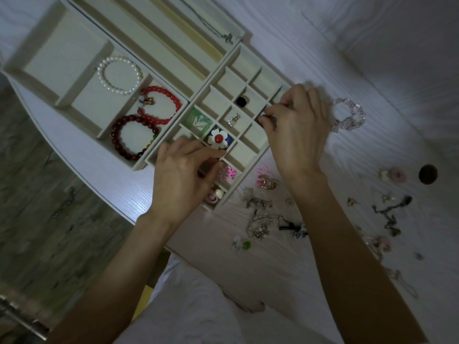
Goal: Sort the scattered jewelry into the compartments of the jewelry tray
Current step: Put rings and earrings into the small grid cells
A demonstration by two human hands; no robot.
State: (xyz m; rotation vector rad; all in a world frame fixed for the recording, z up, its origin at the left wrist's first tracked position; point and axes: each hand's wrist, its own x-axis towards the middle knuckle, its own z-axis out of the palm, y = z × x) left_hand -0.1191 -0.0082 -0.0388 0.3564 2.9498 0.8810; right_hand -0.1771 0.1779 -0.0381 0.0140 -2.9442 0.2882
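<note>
My right hand (295,125) pinches a small dark piece (263,117) over the jewelry tray (250,150); my left hand (183,175) curls beside the white flower (218,140), its grip hidden.

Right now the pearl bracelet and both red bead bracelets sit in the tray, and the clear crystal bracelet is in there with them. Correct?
Not quite. The pearl bracelet and both red bead bracelets sit in the tray, but the head view shows the clear crystal bracelet lying on the table, outside the tray, beyond the right hand.
</note>
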